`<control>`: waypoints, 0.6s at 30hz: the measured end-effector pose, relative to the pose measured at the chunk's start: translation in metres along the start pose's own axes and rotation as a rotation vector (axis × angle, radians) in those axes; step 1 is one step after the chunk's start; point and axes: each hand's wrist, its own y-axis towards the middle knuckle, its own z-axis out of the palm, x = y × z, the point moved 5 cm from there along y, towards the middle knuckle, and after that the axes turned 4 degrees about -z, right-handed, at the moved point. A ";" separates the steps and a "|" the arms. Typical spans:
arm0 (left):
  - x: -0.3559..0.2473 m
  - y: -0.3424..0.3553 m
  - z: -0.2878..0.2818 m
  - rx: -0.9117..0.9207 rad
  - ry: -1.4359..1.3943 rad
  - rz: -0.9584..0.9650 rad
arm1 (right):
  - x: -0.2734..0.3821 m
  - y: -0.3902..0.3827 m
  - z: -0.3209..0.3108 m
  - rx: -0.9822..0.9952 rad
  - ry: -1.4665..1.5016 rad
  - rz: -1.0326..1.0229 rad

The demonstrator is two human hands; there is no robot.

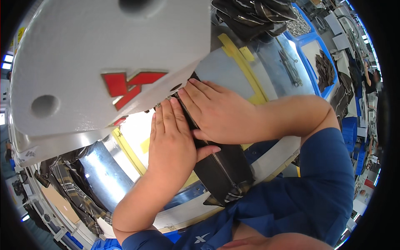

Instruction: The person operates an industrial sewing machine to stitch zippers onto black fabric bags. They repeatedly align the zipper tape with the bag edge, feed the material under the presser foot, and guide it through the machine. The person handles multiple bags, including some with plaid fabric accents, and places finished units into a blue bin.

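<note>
A dark strip of fabric with a metal zipper (221, 166) runs from under the sewing machine (83, 62) toward my body. Its near end shows a plaid patch (237, 191). My left hand (173, 133) lies flat at the left edge of the strip, fingers stretched toward the machine and thumb across the zipper. Flat on the strip's right side rests my right hand (227, 112), its fingertips close to the machine's needle area. The machine's head hides the needle and the strip's far end.
Piled dark zippered pieces (254, 16) sit beyond the machine bed. Plaid fabric (71, 187) hangs at the left. Yellow tape strips (246, 66) mark the table. Tweezers or scissors (290, 68) lie at the right, beside a blue tray (312, 37) of metal parts and dark pieces.
</note>
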 end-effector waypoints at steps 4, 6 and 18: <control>-0.001 0.002 -0.001 -0.032 0.014 0.017 | -0.003 0.001 0.000 -0.022 -0.001 0.010; 0.000 0.002 -0.003 -0.037 0.015 0.018 | -0.003 0.002 -0.001 -0.024 0.004 0.009; 0.003 0.013 -0.015 -0.033 -0.024 0.026 | -0.010 0.006 -0.006 -0.038 0.040 0.056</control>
